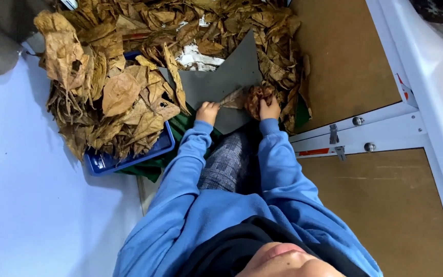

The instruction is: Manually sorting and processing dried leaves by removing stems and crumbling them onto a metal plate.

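Note:
My left hand (207, 111) pinches the narrow end of a dry brown leaf (234, 98) that lies on a grey sheet (216, 84). My right hand (269, 109) grips the crumpled other end of the same leaf, right beside a bunched clump of leaf. Both arms wear blue sleeves, and my knee in grey checked cloth sits between them. The fingertips are partly hidden by the leaf.
A blue tray (109, 160) heaped with dried leaves (121, 95) stands at the left on green cloth (178, 128). More loose leaves (206, 20) pile up beyond the grey sheet. Brown board panels (344, 56) with a white metal frame (365, 134) lie to the right.

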